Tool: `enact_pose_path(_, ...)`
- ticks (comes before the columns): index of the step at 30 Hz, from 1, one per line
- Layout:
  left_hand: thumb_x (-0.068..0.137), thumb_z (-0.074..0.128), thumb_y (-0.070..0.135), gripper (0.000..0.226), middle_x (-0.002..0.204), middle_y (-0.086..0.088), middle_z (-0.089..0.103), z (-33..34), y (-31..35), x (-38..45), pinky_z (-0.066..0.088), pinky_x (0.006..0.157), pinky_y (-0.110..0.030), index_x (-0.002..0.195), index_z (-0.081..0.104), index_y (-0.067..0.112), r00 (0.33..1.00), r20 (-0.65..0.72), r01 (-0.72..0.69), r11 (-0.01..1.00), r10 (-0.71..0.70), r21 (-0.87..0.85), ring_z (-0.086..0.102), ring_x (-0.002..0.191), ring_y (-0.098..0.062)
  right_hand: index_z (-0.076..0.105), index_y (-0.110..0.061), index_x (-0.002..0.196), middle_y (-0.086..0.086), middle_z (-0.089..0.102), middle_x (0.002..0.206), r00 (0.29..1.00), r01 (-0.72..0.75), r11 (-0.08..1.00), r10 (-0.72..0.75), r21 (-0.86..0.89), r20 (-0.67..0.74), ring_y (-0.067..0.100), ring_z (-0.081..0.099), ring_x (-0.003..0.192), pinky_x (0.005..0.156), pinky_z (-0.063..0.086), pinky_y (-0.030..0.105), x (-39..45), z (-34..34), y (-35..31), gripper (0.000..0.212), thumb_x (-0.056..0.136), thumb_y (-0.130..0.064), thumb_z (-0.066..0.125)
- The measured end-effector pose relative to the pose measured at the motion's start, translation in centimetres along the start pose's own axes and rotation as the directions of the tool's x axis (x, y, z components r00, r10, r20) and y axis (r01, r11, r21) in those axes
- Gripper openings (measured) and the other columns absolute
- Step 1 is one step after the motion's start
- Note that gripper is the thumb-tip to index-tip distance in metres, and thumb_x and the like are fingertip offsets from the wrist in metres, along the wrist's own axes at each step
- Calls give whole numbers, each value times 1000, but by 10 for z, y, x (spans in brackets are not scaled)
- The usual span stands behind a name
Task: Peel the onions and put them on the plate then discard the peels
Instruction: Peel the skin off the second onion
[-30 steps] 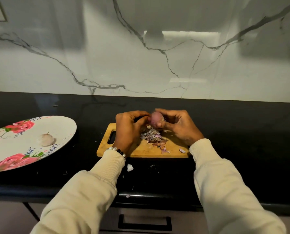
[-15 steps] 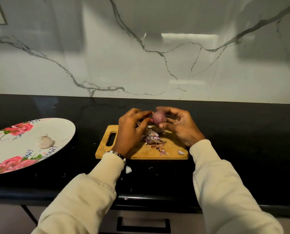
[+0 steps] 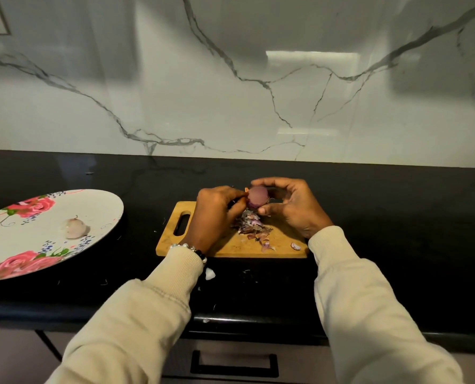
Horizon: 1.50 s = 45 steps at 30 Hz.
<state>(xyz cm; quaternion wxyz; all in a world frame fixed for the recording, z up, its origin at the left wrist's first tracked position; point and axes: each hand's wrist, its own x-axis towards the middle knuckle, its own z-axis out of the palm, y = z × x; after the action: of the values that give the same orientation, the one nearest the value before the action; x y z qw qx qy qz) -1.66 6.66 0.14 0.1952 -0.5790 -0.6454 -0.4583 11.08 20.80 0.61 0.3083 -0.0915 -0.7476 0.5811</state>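
Purple onion point(image 3: 257, 197): held above the far edge of the cutting board point(image 3: 230, 246), between both hands. Skin partly on; a thin flap of skin stands out at its left side.

Right hand point(image 3: 291, 209): fingers curled over the top of the onion, thumb under it, gripping it from the right.

Left hand point(image 3: 215, 214): fingers bent toward the left side of the onion, fingertips meeting at the flap of skin. It appears to pinch that flap, though the contact is small and partly hidden.

Peels point(image 3: 251, 224): loose purple-and-white heap on the board, directly below the onion. A few stray pieces lie nearer the front edge, one point(image 3: 295, 246) toward the right front corner.

Cutting board: wooden, rectangular, handle slot at the left end, lying flat on the black counter point(image 3: 396, 231).

Plate point(image 3: 98, 206): large, white, rose pattern, on the counter well to the left of the board.

Peeled onion point(image 3: 74, 228): pale, resting on the plate toward its centre.

White scrap point(image 3: 210, 273): on the counter just in front of the board, beside the left sleeve point(image 3: 147, 309).

Bead bracelet point(image 3: 194, 250): on the left wrist, at the cuff.

Marble wall point(image 3: 230, 92): white with grey veins, behind the counter.

Drawer handle point(image 3: 234, 364): black, below the counter edge.
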Motion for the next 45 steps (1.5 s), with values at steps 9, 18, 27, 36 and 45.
enact_pose_path(9, 83, 70, 12, 7, 81, -5, 66, 0, 2, 1, 51, 65, -35, 87, 69, 6, 997, -61, 60, 996, -56, 65, 59, 71, -17, 71, -16, 110, 6, 71, 115, 999, 23, 1000, -23, 11, 44, 26, 66, 112, 88, 58, 40, -4, 3, -8, 52, 71, 17, 75)
enact_pose_path(18, 84, 64, 19, 11, 78, 0, 63, -1, 0, 4, 45, 60, -25, 82, 66, 8, 978, -160, 138, 990, -130, 35, 55, 68, -13, 68, -19, 113, 5, 67, 121, 998, 39, 998, -37, -40, 44, 19, 61, 116, 86, 57, 30, -5, 5, -10, 58, 73, 23, 69)
enact_pose_path(27, 86, 64, 9, 17, 98, -1, 64, -3, -4, 4, 53, 75, -31, 103, 65, 12, 970, -172, 180, 983, -173, 24, 61, 85, -13, 63, -36, 115, -2, 65, 125, 989, 65, 987, -84, -144, -124, 15, 59, 119, 104, 50, 37, 4, -4, -4, 65, 75, 14, 73)
enact_pose_path(36, 82, 46, 40, 39, 101, -1, 63, 1, -6, 2, 39, 81, -40, 79, 76, 14, 993, -75, 102, 981, -90, 164, 50, 102, -22, 61, -13, 128, 14, 57, 132, 991, 33, 990, -14, 140, -130, 29, 63, 117, 85, 59, 34, 0, -3, -8, 49, 86, 14, 62)
enact_pose_path(45, 84, 54, 50, 38, 99, 6, 66, 4, -8, 4, 33, 77, -36, 106, 73, 25, 998, -49, 42, 992, -37, 121, 50, 101, -18, 65, -11, 115, 6, 70, 112, 992, 38, 987, -19, 156, -125, 14, 71, 100, 78, 59, 27, -2, -2, -15, 41, 77, 0, 75)
